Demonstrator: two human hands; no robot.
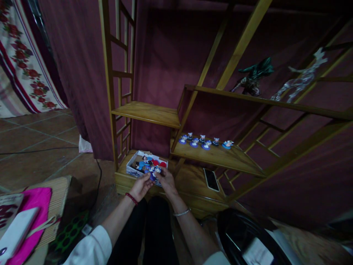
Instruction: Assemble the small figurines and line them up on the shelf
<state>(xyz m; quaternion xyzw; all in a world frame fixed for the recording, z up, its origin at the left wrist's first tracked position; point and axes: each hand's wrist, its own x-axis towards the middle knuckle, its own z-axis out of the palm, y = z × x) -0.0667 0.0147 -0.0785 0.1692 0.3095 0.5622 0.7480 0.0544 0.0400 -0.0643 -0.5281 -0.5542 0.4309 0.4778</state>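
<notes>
Both hands meet over the near edge of an open cardboard box (132, 170) on the low shelf. My left hand (142, 185) has its fingers closed on a small purple-and-white figurine (152, 173). From the other side, my right hand (166, 180) grips at the same spot, fingers closed, at a small blue-and-white figurine head (157, 169); whether these are one piece or two, I cannot tell. Inside the box lie several more figurines (139, 165) with blue and red bases. Fingers hide part of the box's front right corner.
Several small figurines (206, 144) stand in rows on the shelf (217, 157) at right. A phone (211, 179) lies on the lower board. Above are a dark green statue (255, 75) and a clear deer statue (302, 79). A black rounded object (248, 235) sits at lower right.
</notes>
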